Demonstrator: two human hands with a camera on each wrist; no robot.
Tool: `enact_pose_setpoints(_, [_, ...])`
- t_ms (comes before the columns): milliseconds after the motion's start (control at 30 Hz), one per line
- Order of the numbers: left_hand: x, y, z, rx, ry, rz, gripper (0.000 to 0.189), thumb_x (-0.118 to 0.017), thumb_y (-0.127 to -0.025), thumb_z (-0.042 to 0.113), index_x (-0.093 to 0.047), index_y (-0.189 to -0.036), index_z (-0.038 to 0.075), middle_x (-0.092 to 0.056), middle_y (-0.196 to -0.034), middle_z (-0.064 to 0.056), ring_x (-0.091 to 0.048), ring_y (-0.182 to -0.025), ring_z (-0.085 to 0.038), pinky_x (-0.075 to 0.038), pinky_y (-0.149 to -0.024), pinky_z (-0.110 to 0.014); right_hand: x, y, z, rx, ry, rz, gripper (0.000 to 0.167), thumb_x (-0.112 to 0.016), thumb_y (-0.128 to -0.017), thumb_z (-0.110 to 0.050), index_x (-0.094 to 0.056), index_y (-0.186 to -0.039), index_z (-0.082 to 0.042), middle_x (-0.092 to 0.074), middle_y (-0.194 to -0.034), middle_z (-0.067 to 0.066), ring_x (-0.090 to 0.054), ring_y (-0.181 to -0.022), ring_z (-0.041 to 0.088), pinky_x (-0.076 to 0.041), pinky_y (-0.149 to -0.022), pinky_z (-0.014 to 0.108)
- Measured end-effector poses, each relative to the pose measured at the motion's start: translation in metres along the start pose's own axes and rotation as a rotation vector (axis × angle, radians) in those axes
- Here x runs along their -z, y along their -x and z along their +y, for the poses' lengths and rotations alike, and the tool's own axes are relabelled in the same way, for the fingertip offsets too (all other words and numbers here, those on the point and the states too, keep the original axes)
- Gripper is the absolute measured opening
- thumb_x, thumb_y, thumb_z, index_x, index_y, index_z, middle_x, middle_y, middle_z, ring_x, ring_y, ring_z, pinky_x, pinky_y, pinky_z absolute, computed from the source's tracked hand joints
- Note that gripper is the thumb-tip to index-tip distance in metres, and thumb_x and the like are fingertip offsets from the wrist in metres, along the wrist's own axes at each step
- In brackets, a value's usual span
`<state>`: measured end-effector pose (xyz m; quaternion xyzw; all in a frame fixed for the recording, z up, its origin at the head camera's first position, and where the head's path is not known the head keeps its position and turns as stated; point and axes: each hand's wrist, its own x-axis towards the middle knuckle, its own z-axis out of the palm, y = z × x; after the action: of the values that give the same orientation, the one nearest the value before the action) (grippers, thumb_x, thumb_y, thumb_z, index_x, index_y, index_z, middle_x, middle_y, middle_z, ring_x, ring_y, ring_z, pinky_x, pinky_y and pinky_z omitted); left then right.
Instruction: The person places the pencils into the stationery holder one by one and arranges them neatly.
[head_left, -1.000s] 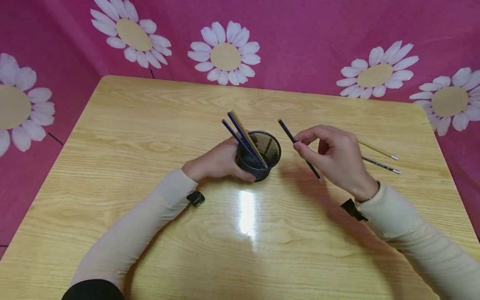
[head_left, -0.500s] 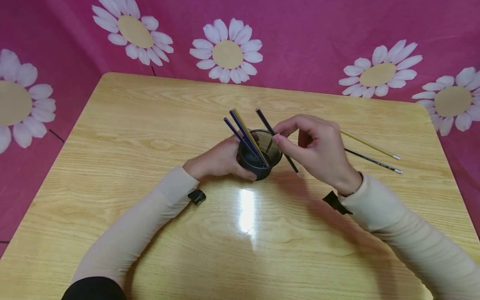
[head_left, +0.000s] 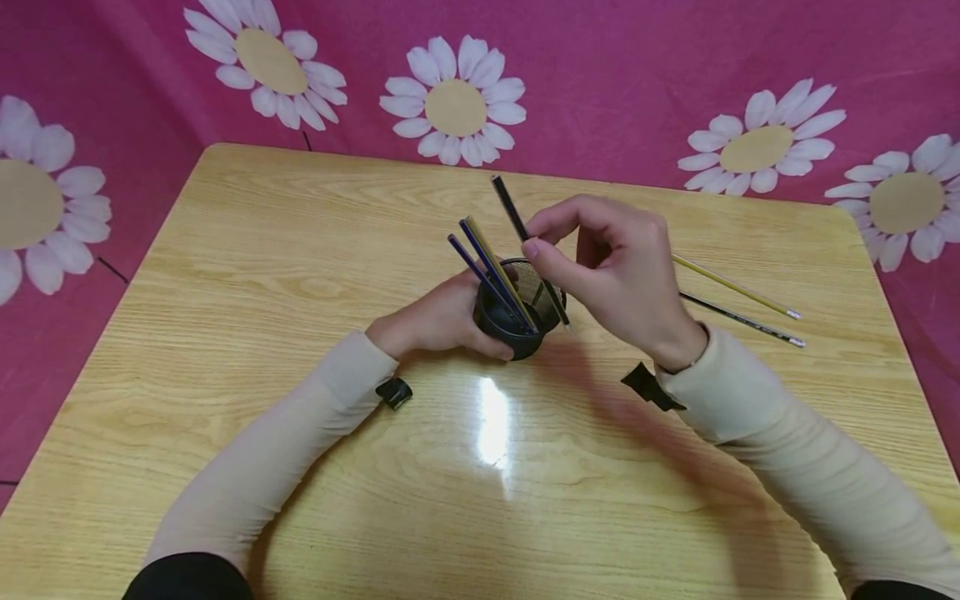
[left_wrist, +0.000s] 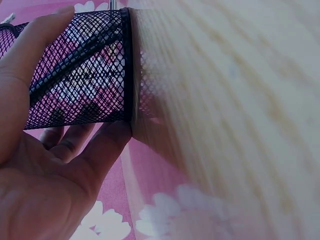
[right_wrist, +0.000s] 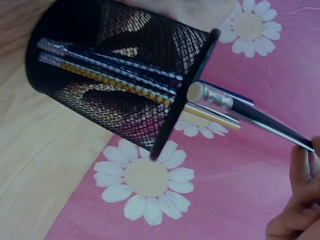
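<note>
My left hand [head_left: 441, 317] grips a black mesh pencil cup [head_left: 513, 343] from its left side. In the left wrist view, the fingers wrap round the mesh wall [left_wrist: 85, 75] and the cup's base meets the tabletop. Several pencils [head_left: 474, 262], dark blue and yellow, lean left inside the cup. Between thumb and fingertips my right hand [head_left: 626, 279] pinches a black pencil [head_left: 507, 204], slanted with its eraser end low. In the right wrist view, that eraser [right_wrist: 196, 92] is by the cup's rim; whether it touches or is inside is unclear.
A yellow pencil [head_left: 738, 287] and a dark patterned pencil [head_left: 742, 319] lie on the wooden table [head_left: 300, 233], right of the cup and partly behind my right hand. Beyond the table's far edge hangs a pink cloth [head_left: 600, 75] with large white flowers.
My right hand has moved left and upward with the black pencil, from well right of the cup to its rim. The left hand and cup have stayed in place.
</note>
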<state>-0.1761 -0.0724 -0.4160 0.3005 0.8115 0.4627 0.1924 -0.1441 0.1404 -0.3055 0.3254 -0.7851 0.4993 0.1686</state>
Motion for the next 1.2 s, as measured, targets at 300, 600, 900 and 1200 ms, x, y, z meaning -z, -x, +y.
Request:
enact_pose_setpoints(300, [0.0,0.0,0.0,0.004,-0.023,-0.001,0.104,-0.098,-0.068,0.026,-0.041,-0.153,0.007,-0.051,-0.151,-0.01,-0.046,-0.139,-0.02,-0.03,-0.121,-0.032,-0.007,-0.011,0.004,0.027,-0.035,0.028,0.009,-0.077,-0.089,-0.005,-0.077,-0.097,-0.001,-0.075,-0.084,0.003,-0.035,-0.045,0.006,-0.024,-0.042,0.022])
enact_pose_setpoints(600, [0.002,-0.001,0.0,-0.026,0.001,-0.012,0.09,-0.098,-0.07,0.023,-0.05,-0.145,0.01,-0.063,-0.136,-0.003,-0.052,-0.13,-0.014,-0.032,-0.117,-0.03,-0.016,-0.015,0.006,0.048,-0.033,0.007,0.009,-0.077,-0.09,-0.008,-0.076,-0.096,-0.001,-0.076,-0.085,0.003,-0.036,-0.045,0.007,-0.026,-0.042,0.022])
enact_pose_setpoints(900, [0.002,0.0,0.001,-0.011,0.036,-0.023,0.094,-0.097,-0.071,0.022,-0.044,-0.147,0.011,-0.061,-0.133,0.0,-0.053,-0.124,-0.012,-0.034,-0.116,-0.029,-0.027,-0.003,0.016,-0.017,0.002,-0.045,0.008,-0.078,-0.089,-0.008,-0.077,-0.097,-0.006,-0.077,-0.088,-0.002,-0.039,-0.047,0.008,-0.029,-0.043,0.022])
enact_pose_setpoints(1200, [0.001,-0.001,0.002,-0.012,0.053,-0.036,0.095,-0.097,-0.071,0.02,-0.044,-0.15,0.01,-0.061,-0.135,0.001,-0.054,-0.124,-0.012,-0.035,-0.115,-0.029,-0.034,0.007,0.022,-0.076,0.07,-0.107,0.009,-0.081,-0.089,-0.012,-0.079,-0.097,-0.01,-0.078,-0.088,-0.003,-0.043,-0.048,0.009,-0.031,-0.044,0.022])
